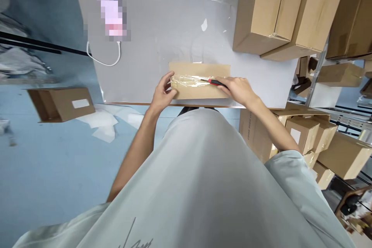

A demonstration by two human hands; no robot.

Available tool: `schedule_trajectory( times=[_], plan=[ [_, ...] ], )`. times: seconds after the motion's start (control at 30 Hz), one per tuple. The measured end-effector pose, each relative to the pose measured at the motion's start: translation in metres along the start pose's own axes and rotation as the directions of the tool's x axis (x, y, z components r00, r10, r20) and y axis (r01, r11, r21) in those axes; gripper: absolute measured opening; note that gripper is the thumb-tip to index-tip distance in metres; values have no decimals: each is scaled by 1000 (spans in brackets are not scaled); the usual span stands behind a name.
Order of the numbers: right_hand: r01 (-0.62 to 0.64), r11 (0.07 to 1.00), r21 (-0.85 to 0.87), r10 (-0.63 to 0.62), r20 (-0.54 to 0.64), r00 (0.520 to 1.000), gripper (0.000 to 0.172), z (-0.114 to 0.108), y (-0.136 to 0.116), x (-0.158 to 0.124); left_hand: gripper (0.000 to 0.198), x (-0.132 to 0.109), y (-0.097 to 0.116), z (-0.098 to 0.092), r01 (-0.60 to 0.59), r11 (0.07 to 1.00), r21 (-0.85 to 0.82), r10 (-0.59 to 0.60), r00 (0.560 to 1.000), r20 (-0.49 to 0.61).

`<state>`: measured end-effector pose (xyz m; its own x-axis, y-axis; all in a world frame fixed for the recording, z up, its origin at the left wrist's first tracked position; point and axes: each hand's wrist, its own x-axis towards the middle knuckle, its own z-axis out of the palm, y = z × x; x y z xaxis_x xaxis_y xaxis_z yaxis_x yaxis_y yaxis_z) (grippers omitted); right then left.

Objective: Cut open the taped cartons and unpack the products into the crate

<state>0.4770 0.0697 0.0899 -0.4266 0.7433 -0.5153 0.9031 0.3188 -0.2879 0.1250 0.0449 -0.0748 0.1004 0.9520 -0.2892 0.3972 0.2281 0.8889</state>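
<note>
As left hand (162, 93) clasps box (199, 70), right hand (237, 90) holds probable cutter (214, 82).

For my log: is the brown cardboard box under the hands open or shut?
Shut: the brown cardboard box has clear shiny tape across its top.

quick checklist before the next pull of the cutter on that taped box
1. Small box lies flat on the table: ok.
2. Left hand holds the box's left end: ok.
3. Left hand out of the cutter's line: not ok, the tip points along the tape towards it.
4. Right hand closed on the cutter: ok.
5. Blade out and how deep: cannot tell.
6. White cable apart from the box: ok.
</note>
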Motion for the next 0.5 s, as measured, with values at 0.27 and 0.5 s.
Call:
schedule_trajectory(
  times=[0.27,0.5],
  plan=[
    [30,988,-152,-11,125,992,53,-1,-19,41,82,-4,-10,8,12,999,-49,-14,999,-46],
    [25,952,-306,36,194,980,55,-4,-49,48,72,-8,-11,10,-10,997,-82,5,998,-70]
  ],
)
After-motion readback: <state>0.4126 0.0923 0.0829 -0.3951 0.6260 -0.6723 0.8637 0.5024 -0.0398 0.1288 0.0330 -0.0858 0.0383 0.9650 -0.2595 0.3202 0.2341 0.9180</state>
